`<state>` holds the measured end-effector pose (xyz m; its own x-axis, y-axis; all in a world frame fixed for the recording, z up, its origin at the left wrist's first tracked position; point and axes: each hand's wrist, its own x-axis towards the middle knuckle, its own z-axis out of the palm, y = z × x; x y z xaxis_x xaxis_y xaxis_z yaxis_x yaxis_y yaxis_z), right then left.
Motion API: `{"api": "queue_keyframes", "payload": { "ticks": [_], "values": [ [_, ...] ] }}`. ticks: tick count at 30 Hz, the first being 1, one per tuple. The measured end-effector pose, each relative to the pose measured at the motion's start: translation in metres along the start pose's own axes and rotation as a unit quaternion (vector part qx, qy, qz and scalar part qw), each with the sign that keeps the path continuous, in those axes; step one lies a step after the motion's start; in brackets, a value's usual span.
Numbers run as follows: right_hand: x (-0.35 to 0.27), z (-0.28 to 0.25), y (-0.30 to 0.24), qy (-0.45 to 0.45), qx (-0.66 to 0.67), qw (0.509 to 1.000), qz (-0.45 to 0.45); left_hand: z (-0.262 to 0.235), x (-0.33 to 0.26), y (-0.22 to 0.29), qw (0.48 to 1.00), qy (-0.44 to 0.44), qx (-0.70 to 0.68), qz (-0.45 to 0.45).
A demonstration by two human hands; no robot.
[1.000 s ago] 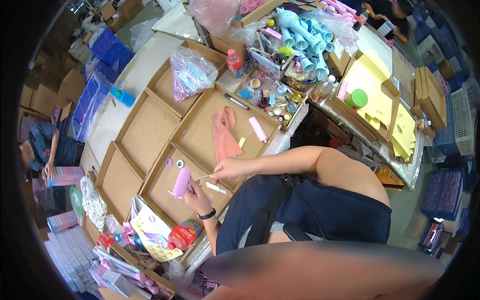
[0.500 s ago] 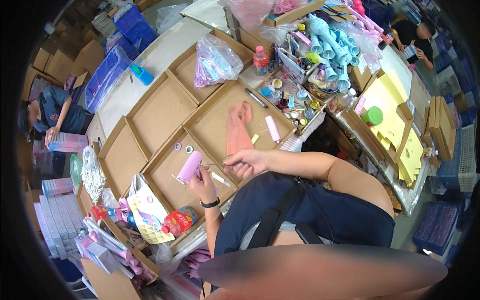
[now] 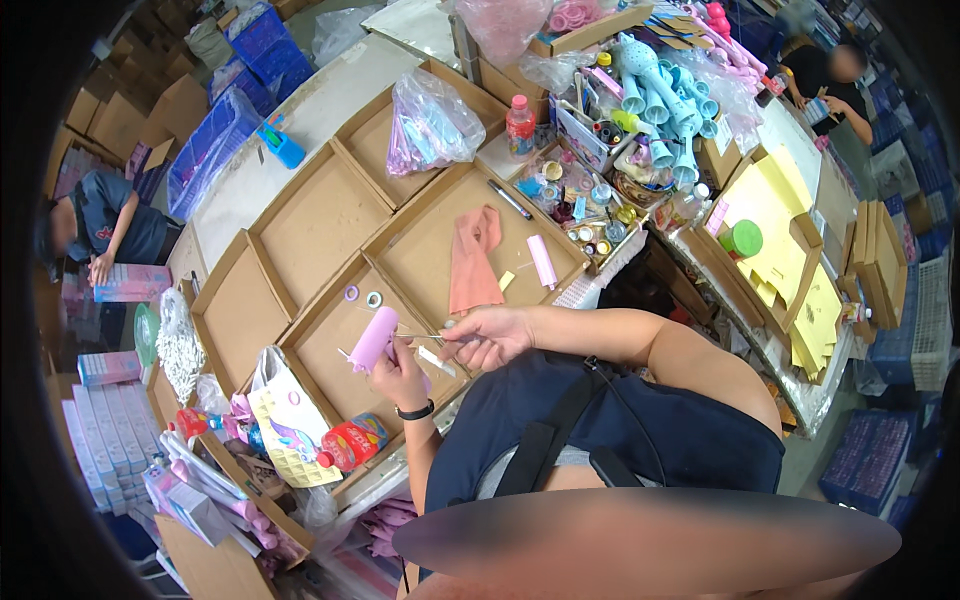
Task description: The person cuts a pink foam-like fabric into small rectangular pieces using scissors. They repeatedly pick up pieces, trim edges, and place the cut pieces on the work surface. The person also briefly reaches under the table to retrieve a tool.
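Note:
My left hand, with a dark band at the wrist, is closed around a pink plastic cylinder that has a handle-like part below, holding it tilted over a cardboard tray. Thin bits stick out from the cylinder's left end. Between the fingers of my right hand is a thin metal tool, pointing left at the cylinder; its exact kind is too small to tell. A white strip lies close under the tool. Nearby in the tray are a purple ring and a white ring.
Beyond my right hand are an orange cloth, a pink tube and a marker. A red-capped bottle lies near my left forearm. Blue toy parts pile at the back right. Two people work farther off.
My right hand has shifted slightly left and down, and its fingers have curled differently around the thin tool. The pink cylinder has turned a little more upright in my left hand.

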<state>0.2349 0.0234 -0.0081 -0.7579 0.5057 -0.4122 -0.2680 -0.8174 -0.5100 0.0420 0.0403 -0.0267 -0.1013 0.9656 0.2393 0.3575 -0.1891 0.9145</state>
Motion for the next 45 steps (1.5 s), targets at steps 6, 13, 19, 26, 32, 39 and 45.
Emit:
{"api": "queue_keyframes", "payload": {
  "ticks": [6,13,19,26,32,39,45],
  "values": [
    [0.010,-0.002,0.006,0.142,-0.261,0.949,-0.104,0.004,-0.005,-0.009,0.998,-0.015,-0.012,-0.058],
    [0.019,0.000,0.019,0.088,-0.186,0.969,-0.139,-0.003,-0.006,-0.008,0.992,-0.002,-0.097,-0.079],
    [0.007,-0.007,0.012,0.054,-0.210,0.974,-0.061,0.000,-0.009,-0.007,0.996,-0.029,-0.065,-0.061],
    [0.027,-0.006,0.029,0.192,-0.461,0.828,-0.255,-0.001,-0.005,-0.011,0.998,-0.008,-0.047,-0.048],
    [0.005,-0.003,0.009,-0.040,0.021,0.998,0.032,-0.002,-0.012,0.001,0.982,-0.016,-0.165,-0.092],
    [0.006,0.009,0.004,0.174,-0.380,0.900,-0.121,0.002,-0.008,-0.002,0.993,0.004,-0.100,-0.070],
    [0.006,0.013,0.004,0.166,-0.284,0.925,-0.192,-0.002,-0.008,-0.010,0.994,0.001,-0.091,-0.055]
  ]
}}
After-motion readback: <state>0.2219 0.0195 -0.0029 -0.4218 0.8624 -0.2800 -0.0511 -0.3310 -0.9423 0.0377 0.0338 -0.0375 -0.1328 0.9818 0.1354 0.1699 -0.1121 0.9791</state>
